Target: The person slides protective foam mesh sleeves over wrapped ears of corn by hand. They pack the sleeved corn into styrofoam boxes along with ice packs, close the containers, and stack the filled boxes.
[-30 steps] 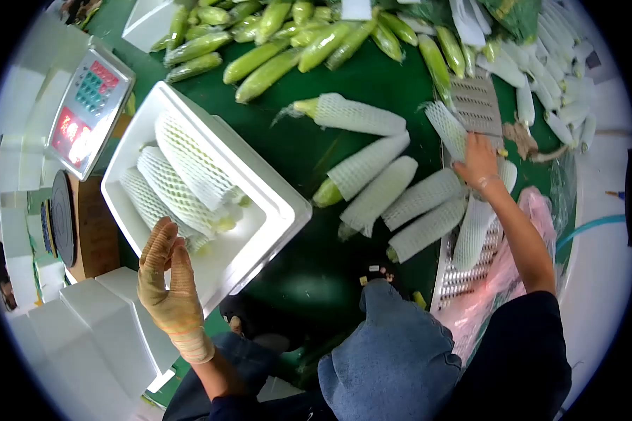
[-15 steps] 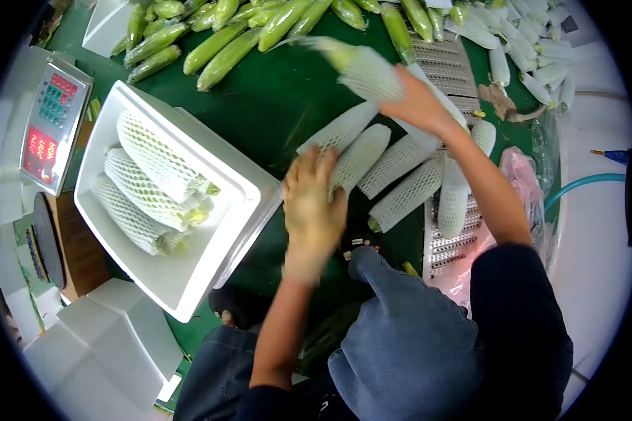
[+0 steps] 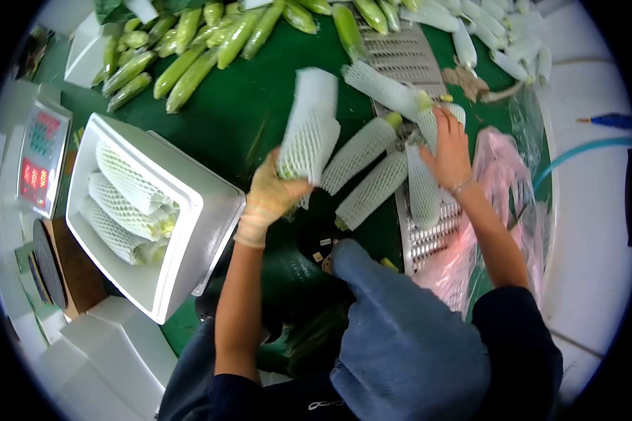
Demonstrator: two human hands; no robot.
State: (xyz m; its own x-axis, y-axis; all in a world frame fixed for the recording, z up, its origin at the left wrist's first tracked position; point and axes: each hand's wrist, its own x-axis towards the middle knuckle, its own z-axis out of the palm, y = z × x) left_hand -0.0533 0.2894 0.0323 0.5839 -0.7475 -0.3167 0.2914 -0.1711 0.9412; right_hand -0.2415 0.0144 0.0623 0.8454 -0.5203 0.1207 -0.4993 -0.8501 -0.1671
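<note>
Since half a second ago, the left hand [image 3: 268, 200] is lifting a netted bundle [image 3: 307, 133] off the green surface [image 3: 218, 137], and the right hand [image 3: 449, 160], which was carrying a blurred cob, is now reaching farther right.

From the left, a scale [image 3: 44, 158] is showing red digits behind the white box [image 3: 207, 221]. Three netted cobs [image 3: 123, 184] are lying side by side in that box. Film-wrapped green cobs [image 3: 193, 81] are spreading out beyond it. Just right of the box, the gloved left hand is grasping the bundle by its lower end, tilting it nearly upright; whether it is one cob or two, I cannot tell.

Next to it, two netted cobs [image 3: 361, 156] are lying aslant. Farther right, the bare right hand is resting its spread fingers on another netted cob [image 3: 428, 128]; whether it is gripping, I cannot tell. A perforated metal sheet [image 3: 402, 59] is running beneath, and a pink bag [image 3: 502, 172] is lying beside that forearm.
</note>
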